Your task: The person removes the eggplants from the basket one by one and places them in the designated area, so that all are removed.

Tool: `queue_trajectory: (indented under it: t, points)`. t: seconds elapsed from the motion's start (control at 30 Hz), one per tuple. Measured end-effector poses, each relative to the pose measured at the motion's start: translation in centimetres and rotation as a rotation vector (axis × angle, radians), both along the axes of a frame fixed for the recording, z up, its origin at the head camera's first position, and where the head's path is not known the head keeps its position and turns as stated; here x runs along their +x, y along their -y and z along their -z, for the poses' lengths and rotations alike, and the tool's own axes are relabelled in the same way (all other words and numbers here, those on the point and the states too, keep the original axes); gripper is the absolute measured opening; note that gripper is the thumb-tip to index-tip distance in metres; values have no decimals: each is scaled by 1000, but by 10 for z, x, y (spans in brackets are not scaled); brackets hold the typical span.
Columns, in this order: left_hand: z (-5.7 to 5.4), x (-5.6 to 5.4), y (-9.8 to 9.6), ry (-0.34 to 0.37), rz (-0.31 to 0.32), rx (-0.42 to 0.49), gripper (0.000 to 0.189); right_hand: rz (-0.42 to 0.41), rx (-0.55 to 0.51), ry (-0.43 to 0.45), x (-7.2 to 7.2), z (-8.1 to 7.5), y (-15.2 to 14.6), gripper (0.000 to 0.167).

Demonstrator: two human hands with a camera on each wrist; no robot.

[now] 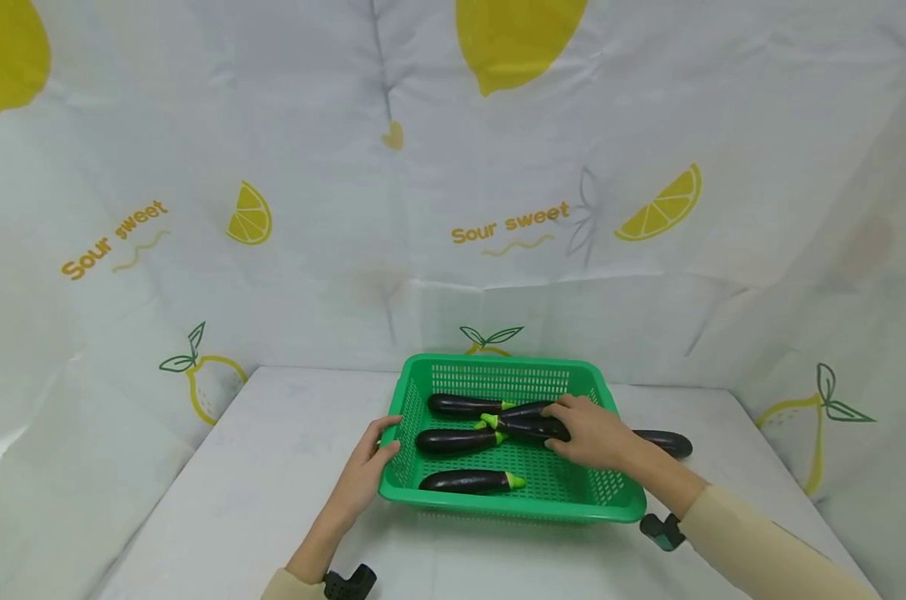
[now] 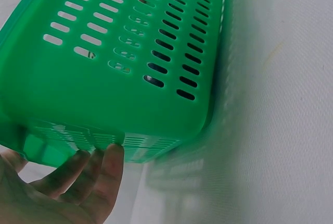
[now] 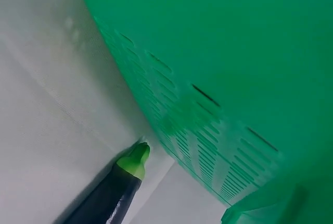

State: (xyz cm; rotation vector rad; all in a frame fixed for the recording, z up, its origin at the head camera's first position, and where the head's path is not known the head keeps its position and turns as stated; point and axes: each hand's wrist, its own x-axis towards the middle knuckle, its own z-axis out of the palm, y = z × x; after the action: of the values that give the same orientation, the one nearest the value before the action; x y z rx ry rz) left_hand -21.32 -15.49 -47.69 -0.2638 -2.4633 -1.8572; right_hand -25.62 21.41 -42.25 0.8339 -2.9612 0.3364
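Note:
A green plastic basket (image 1: 513, 505) with slotted walls holds several dark purple eggplants, among them one at the back (image 1: 463, 406) and one at the front (image 1: 463, 481). My left hand (image 1: 362, 475) holds the basket's left rim. In the left wrist view, its fingers (image 2: 112, 166) lie against the outer wall under the rim. Reaching over the right side, my right hand (image 1: 591, 433) grips the blunt end of an eggplant (image 1: 531, 427), whose green stem points left. Another eggplant (image 1: 526, 411) lies close behind it. The right wrist view hides this hand behind the basket wall.
One eggplant (image 1: 663, 443) lies on the white-covered table (image 1: 272, 475), outside the basket on its right; its green stem end (image 3: 136, 160) shows in the right wrist view. Behind the table hangs a lemon-printed sheet (image 1: 332, 250).

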Motion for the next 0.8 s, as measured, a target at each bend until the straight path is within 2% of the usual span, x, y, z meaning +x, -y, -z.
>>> queue_trajectory:
  t: [0.33,0.8]
  points:
    - [0,0,0,2,-4,-8,40,-13,90,82,-6,2,7,47]
    - [1,-2,0,-8,-6,-12,40,-20,68,227,-14,10,10,48]
